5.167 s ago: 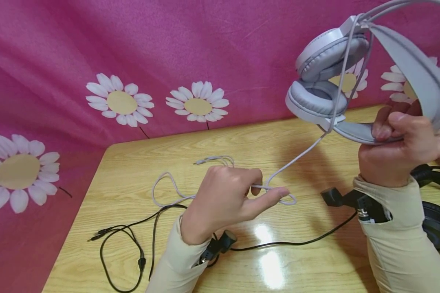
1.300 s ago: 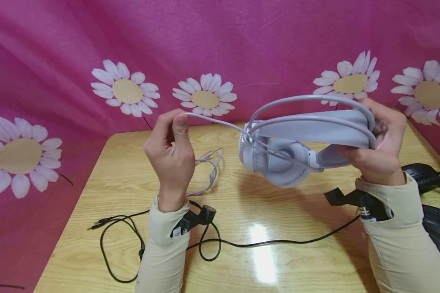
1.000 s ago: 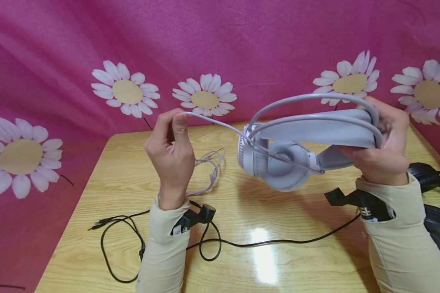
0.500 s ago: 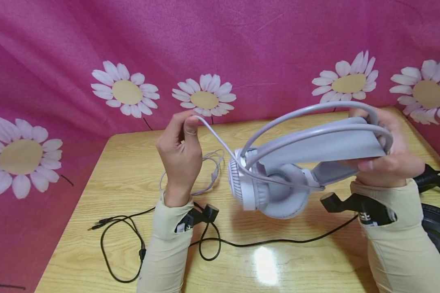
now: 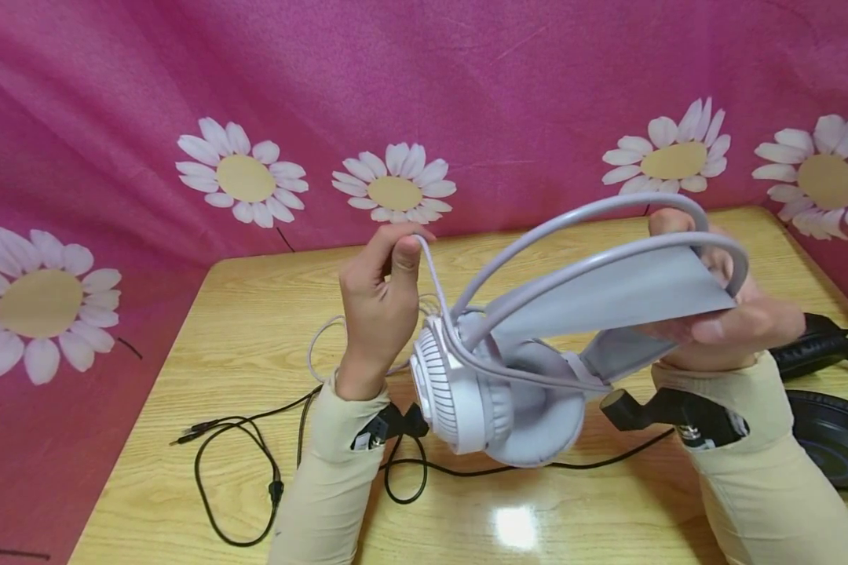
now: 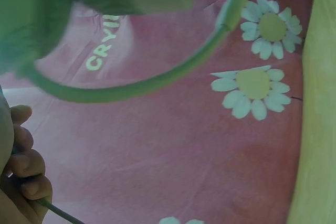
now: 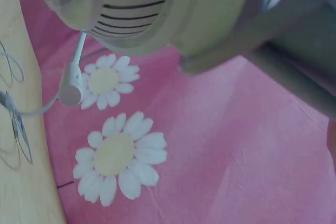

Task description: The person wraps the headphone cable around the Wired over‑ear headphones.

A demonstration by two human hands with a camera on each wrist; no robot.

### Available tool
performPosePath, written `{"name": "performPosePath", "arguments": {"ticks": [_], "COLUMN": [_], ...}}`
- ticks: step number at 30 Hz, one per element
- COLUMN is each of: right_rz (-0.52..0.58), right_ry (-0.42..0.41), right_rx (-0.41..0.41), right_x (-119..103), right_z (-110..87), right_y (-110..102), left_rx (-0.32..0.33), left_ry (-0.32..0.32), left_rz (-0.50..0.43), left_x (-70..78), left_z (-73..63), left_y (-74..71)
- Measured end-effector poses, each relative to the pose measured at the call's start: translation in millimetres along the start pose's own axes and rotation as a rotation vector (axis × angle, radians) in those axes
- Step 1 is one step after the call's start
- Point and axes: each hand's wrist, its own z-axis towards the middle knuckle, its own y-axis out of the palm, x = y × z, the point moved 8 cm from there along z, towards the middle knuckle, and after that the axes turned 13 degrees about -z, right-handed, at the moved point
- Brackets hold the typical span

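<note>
The right hand (image 5: 749, 323) grips the white headset (image 5: 579, 308) by its headband (image 5: 657, 286) — long axis slanting down-left, ear cups (image 5: 475, 404) nearer the left hand (image 5: 381, 306), which pinches the cable (image 5: 434, 275).

Your head camera looks forward and down across the worktop (image 5: 240, 329); your wrist views, rolled sideways, face the flowered cloth (image 5: 509, 86) from close beside the headset (image 5: 459, 400), which crowds both upper frames; all share that cloth.

Headset (image 5: 593, 302) above surface (image 5: 219, 337), between left hand (image 5: 381, 306) and right hand (image 5: 749, 322). Second headset (image 5: 830, 435) on surface, right of right hand. Cable loop (image 5: 275, 490) on surface, left of left hand. Cloth (image 5: 502, 118) behind.
</note>
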Motion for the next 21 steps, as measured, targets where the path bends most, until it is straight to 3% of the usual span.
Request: {"name": "performPosePath", "arguments": {"ticks": [3,7,10,13,15,16,17,19,20,21], "right_rz": [0.032,0.066,0.137,0.17,0.167,0.154,0.149,0.181,0.196,0.201], "right_ry": [-0.066,-0.24,-0.279,-0.26,-0.244,-0.243,-0.231,-0.207,-0.198,-0.185], "right_rx": [-0.051,-0.097,-0.057,0.008,0.031,0.035,0.044,0.055,0.06,0.065], "right_x": [1.4,4.5,11.0,16.3,18.7,19.0,20.0,21.4,22.1,22.8], "right_z": [3.8,9.7,15.2,18.8,21.3,21.6,22.2,22.8,22.7,22.5], "right_y": [5.6,13.7,19.2,19.8,20.0,19.7,19.3,19.8,19.9,20.2], "left_rx": [-0.045,-0.088,-0.097,-0.107,-0.128,-0.134,-0.142,-0.159,-0.19,-0.192], "left_ry": [-0.02,-0.045,-0.079,-0.164,-0.208,-0.232,-0.243,-0.271,-0.337,-0.335], "left_rz": [-0.045,-0.095,-0.138,-0.221,-0.276,-0.296,-0.301,-0.399,-0.556,-0.71], "left_x": [-3.5,-6.9,-10.4,-18.1,-34.0,-49.1,-65.1,-112.2,-119.1,-115.6], "left_z": [-2.5,-5.0,-7.9,-11.3,-17.1,-22.2,-28.0,-46.4,-49.4,-50.8], "left_y": [8.3,16.8,20.4,22.2,21.9,21.0,19.3,17.1,22.0,24.5]}}
